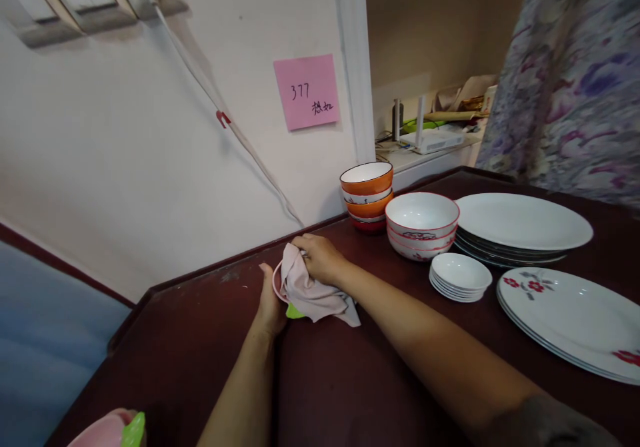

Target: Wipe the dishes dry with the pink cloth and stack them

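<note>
Left hand (271,302) is angled in from 7 o'clock, clamped on a pink bowl (278,287) at its 3 o'clock; right hand (321,258)'s in from 4, bunched around a cloth (306,292) covering the bowl.

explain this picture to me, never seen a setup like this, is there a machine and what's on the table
There is no machine here, just a person's two bare hands. The single picture comes from a camera worn on the head, looking forward and down.

The left hand holds a pink dish, mostly hidden. The right hand holds a pale pink cloth over it.

On the dark red table, to the right, are stacked bowls with an orange one on top, red-rimmed white bowls, small white dishes, large white plates and flower-patterned plates. Another pink piece is partly visible at the bottom left.
</note>
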Tool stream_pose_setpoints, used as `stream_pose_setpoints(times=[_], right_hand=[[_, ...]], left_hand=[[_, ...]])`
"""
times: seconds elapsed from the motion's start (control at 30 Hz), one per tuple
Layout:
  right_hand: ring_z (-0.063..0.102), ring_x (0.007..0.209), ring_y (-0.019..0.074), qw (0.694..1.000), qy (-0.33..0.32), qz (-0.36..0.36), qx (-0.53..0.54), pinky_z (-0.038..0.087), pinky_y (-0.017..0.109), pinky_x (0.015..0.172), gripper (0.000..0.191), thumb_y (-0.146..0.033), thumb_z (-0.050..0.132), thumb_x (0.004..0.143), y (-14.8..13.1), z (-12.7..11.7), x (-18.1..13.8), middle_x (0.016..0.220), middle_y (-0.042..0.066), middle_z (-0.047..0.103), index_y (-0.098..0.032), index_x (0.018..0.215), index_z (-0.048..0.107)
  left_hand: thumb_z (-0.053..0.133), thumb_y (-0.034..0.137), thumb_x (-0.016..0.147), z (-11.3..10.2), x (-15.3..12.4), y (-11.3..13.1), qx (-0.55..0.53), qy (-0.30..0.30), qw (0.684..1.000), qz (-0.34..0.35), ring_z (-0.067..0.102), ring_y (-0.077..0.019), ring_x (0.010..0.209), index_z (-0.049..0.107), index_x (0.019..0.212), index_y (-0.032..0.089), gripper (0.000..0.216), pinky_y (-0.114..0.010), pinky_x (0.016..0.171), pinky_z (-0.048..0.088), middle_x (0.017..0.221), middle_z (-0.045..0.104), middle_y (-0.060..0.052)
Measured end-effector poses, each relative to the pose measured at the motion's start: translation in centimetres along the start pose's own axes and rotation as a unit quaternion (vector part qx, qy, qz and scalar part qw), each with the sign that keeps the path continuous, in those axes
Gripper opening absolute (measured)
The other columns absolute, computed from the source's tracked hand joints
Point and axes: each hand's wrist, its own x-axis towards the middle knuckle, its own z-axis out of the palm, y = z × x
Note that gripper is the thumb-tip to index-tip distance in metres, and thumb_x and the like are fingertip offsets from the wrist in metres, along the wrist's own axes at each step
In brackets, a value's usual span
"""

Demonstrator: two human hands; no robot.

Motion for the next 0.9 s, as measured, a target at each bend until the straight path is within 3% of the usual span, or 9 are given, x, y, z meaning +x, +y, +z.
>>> stream_pose_setpoints(times=[0.1,0.2,0.27,0.47,0.67,0.8,0.9], right_hand=[[0.059,0.08,0.0167,0.982,0.039,0.158,0.096,0.041,0.024,0.07,0.013,-0.014,0.054,0.078,0.7,2.0,0.0,0.086,0.005,0.068,-0.018,0.086,0.064],[0.063,0.086,0.0184,0.906,0.062,0.319,0.271,0.046,0.025,0.072,0.015,-0.018,0.054,0.082,0.8,3.6,0.0,0.094,0.007,0.07,-0.017,0.089,0.066],[0.065,0.084,0.0184,0.862,0.059,0.371,0.341,0.049,0.025,0.069,0.021,-0.024,0.049,0.087,0.5,4.1,0.0,0.094,0.008,0.071,-0.016,0.093,0.068],[0.064,0.06,0.0171,0.815,0.013,0.424,0.395,0.049,0.025,0.05,0.029,-0.035,0.047,0.09,0.3,4.3,-0.2,0.078,0.01,0.07,-0.015,0.092,0.068],[0.063,0.062,0.016,0.816,-0.016,0.409,0.409,0.047,0.022,0.05,0.02,-0.033,0.064,0.079,0.8,4.3,-0.3,0.075,0.008,0.07,-0.016,0.087,0.068],[0.061,0.057,0.0146,0.818,-0.046,0.391,0.419,0.045,0.021,0.049,0.015,-0.029,0.069,0.073,0.6,3.9,-0.4,0.069,0.006,0.069,-0.015,0.078,0.068],[0.056,0.049,0.0142,0.807,-0.065,0.374,0.452,0.042,0.022,0.046,0.007,-0.02,0.069,0.068,0.8,3.3,-0.4,0.06,0.004,0.066,-0.014,0.071,0.066]], left_hand=[[0.036,0.065,0.087,-0.4,0.0,0.1,-0.048,0.0,0.998,0.034,0.059,-0.0325,0.115,0.064,0.118,0.013,0.068,-0.045,0.101,0.043,0.11,0.071,-0.014],[0.045,0.054,0.089,-0.6,-0.2,0.3,-0.078,-0.005,0.994,0.073,0.062,-0.0309,0.111,0.064,0.118,0.014,0.053,-0.043,0.1,0.045,0.106,0.073,-0.012],[0.048,0.048,0.089,-0.6,-0.3,0.4,-0.087,-0.018,0.993,0.077,0.063,-0.0306,0.109,0.062,0.121,0.014,0.049,-0.042,0.098,0.046,0.107,0.072,-0.011],[0.062,0.02,0.079,-0.4,-0.4,0.4,-0.065,-0.051,0.993,0.078,0.066,-0.0254,0.101,0.056,0.129,0.021,0.051,-0.035,0.089,0.052,0.117,0.069,-0.006],[0.064,0.031,0.083,-0.5,-0.3,0.1,-0.018,-0.014,0.999,0.048,0.068,-0.0176,0.072,0.067,0.108,0.017,0.029,-0.03,0.074,0.056,0.087,0.073,-0.005],[0.065,0.024,0.082,-1.4,0.0,0.2,-0.055,-0.017,0.996,0.074,0.069,-0.0205,0.077,0.069,0.095,0.016,0.016,-0.032,0.079,0.056,0.081,0.073,-0.005],[0.064,0.029,0.082,-2.3,0.4,0.5,-0.104,-0.01,0.99,0.099,0.069,-0.0245,0.087,0.068,0.1,0.015,0.022,-0.037,0.087,0.053,0.087,0.074,-0.008]])
